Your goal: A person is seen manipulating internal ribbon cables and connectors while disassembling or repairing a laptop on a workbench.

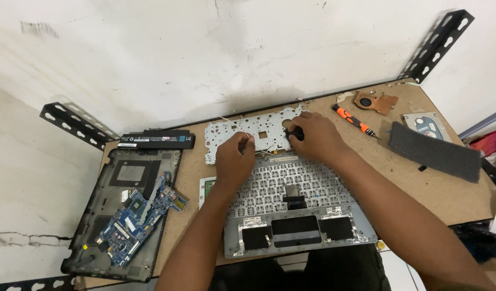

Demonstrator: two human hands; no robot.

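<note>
Fingers of the left hand (235, 156) pinch a thin wire at the upper edge of the upturned laptop palmrest (299, 207), steadying it, while the right hand (315, 137) is clenched around a small black tool handle (296, 133), pressing down beside the perforated metal plate (250, 134). Farther off on the surface (447, 188) lie an orange screwdriver (353, 120), within reach, and a copper heatsink (374, 102).
</note>
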